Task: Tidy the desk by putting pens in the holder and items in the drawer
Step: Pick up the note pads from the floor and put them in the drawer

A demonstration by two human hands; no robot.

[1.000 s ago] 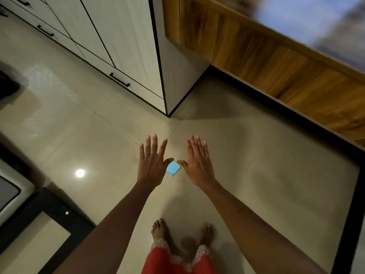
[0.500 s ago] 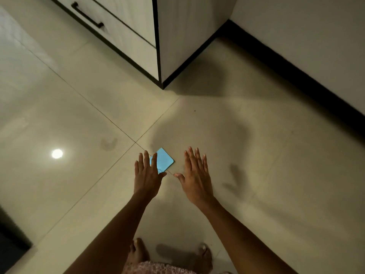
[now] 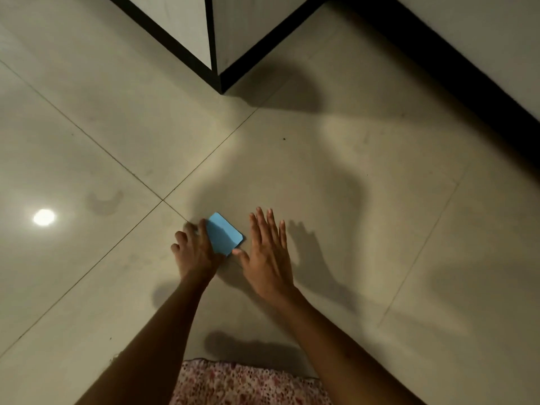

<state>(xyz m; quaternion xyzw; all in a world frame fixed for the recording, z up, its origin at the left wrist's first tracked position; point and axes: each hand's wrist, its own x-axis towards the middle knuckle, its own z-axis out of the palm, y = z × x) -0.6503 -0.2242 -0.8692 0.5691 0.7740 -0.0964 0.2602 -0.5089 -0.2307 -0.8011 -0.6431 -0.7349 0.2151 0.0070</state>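
Note:
A small light-blue rectangular pad point(image 3: 225, 232) lies on the tiled floor in front of me. My left hand point(image 3: 194, 254) is down at the pad's left edge with its fingers curled around that edge and partly over its lower-left corner; the fingertips are blurred. My right hand point(image 3: 267, 258) hovers just to the right of the pad, flat, fingers spread, with the thumb tip close to the pad's near corner and nothing in it. No pens, holder or drawer are visible.
A white cabinet corner with a black plinth point(image 3: 214, 54) stands on the floor ahead. A black skirting point(image 3: 467, 83) runs along the wall at the right. Glossy beige tiles point(image 3: 380, 200) surround the pad. My floral garment point(image 3: 248, 384) shows at the bottom.
I have bent lower, so the floor is much closer. My left hand went from flat and spread to curled on the pad's left edge. My right hand stays spread beside it.

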